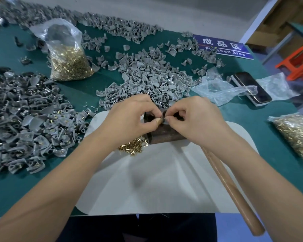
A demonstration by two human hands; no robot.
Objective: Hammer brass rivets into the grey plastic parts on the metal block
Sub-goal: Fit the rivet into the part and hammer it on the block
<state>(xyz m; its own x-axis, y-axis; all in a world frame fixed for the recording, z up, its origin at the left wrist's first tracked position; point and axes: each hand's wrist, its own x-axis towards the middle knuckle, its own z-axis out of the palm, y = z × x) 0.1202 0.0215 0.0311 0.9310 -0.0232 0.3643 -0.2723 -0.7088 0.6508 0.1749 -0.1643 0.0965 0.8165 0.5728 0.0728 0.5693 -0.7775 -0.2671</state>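
At the centre of the frame, the left hand (129, 117) and right hand (191, 117) together pinched a grey plastic part (163, 117) over the metal block (166, 135), probably seating a rivet before hammering, with loose brass rivets (132, 145) just beside.

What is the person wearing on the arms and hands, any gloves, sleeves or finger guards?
No gloves or sleeves: both forearms are bare to the frame edge. The left hand has a tan wrap, like a finger cot or tape, on its thumb tip. The right hand is bare. No watch or rings show.
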